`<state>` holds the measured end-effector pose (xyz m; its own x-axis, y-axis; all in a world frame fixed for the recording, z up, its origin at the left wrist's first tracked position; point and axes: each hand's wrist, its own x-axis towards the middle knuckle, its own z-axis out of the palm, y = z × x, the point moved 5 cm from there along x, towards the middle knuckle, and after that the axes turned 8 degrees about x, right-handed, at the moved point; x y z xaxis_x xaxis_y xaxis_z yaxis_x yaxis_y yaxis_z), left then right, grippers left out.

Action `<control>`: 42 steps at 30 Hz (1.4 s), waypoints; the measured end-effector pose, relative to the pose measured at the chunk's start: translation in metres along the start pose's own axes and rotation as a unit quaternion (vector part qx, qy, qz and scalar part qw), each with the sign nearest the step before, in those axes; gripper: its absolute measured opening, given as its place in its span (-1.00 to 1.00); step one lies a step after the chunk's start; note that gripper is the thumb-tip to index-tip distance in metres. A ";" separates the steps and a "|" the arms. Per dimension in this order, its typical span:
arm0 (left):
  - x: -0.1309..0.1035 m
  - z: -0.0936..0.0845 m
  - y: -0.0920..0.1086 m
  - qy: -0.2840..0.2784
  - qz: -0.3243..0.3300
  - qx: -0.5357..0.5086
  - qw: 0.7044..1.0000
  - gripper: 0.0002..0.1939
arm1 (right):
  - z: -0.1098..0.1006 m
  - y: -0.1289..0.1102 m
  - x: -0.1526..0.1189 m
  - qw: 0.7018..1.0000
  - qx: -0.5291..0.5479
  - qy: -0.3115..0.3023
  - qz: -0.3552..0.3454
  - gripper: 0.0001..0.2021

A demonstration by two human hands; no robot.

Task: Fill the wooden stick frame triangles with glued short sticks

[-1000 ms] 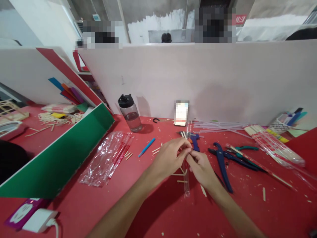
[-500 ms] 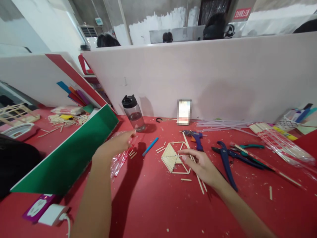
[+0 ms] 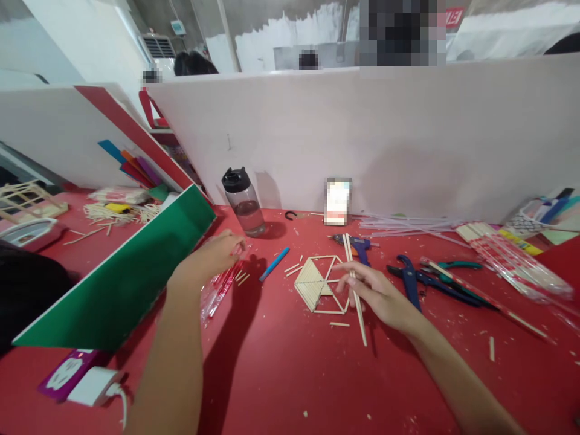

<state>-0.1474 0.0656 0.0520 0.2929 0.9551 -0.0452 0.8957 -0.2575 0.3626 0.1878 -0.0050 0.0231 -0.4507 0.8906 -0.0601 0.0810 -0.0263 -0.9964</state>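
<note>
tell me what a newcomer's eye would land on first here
Probably the hexagonal stick frame, partly filled in, lying mid-table on the red tabletop beside the right hand, which holds thin wooden sticks. Next would likely be the long green board standing at the left, with the left hand by a clear plastic wrapper to its right.

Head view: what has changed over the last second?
The left hand has moved left to the plastic wrapping, away from the right hand, which has taken hold of thin wooden sticks. The bottle and glue gun stayed put.
</note>
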 end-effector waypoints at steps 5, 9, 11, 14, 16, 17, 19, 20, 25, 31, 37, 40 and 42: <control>0.013 0.017 0.097 -0.004 0.059 -0.124 0.990 -0.65 | 0.008 -0.009 -0.004 0.998 0.043 -0.043 0.001 -0.81; 0.020 0.048 0.153 -0.040 0.136 -0.305 0.942 -0.63 | 0.012 -0.011 -0.006 0.996 0.032 -0.076 0.017 -0.79; 0.024 0.057 0.160 -0.020 0.122 -0.378 0.918 -0.74 | 0.012 -0.010 -0.008 0.995 0.025 -0.087 0.030 -0.81; 0.030 0.064 0.158 0.006 0.112 -0.458 0.882 -0.80 | 0.013 -0.008 -0.010 0.994 0.019 -0.099 0.046 -0.84; 0.032 0.065 0.155 0.001 0.112 -0.480 0.870 -0.79 | 0.013 -0.007 -0.010 0.994 0.006 -0.100 0.048 -0.84; 0.033 0.065 0.153 -0.001 0.110 -0.485 0.867 -0.79 | 0.012 -0.007 -0.010 0.994 -0.005 -0.098 0.050 -0.84; 0.034 0.062 0.146 0.007 0.098 -0.493 0.864 -0.79 | 0.006 -0.007 -0.010 0.994 -0.035 -0.087 0.058 -0.85; 0.034 0.060 0.142 0.014 0.091 -0.498 0.862 -0.79 | 0.002 -0.007 -0.010 0.993 -0.055 -0.081 0.064 -0.86; 0.037 0.053 0.119 0.045 0.059 -0.522 0.850 -0.81 | -0.020 -0.014 -0.020 0.970 -0.193 -0.108 0.104 -0.92; 0.041 0.056 0.109 0.035 0.040 -0.530 0.847 -0.81 | -0.028 -0.005 -0.033 0.888 -0.384 -0.175 0.182 -0.85; 0.037 0.057 0.119 0.015 0.056 -0.508 0.859 -0.77 | -0.030 0.013 -0.030 0.844 -0.461 -0.185 0.200 -0.88; 0.036 0.059 0.120 0.006 0.052 -0.510 0.859 -0.75 | -0.031 0.013 -0.030 0.843 -0.462 -0.182 0.207 -0.88; 0.037 0.062 0.119 -0.008 0.046 -0.523 0.851 -0.73 | -0.031 0.010 -0.031 0.851 -0.454 -0.176 0.198 -0.88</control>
<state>-0.0090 0.0610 0.0358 0.3575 0.9337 0.0183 0.0827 -0.0511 0.9953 0.2301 -0.0189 0.0164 -0.4531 0.6983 -0.5542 0.8698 0.2101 -0.4465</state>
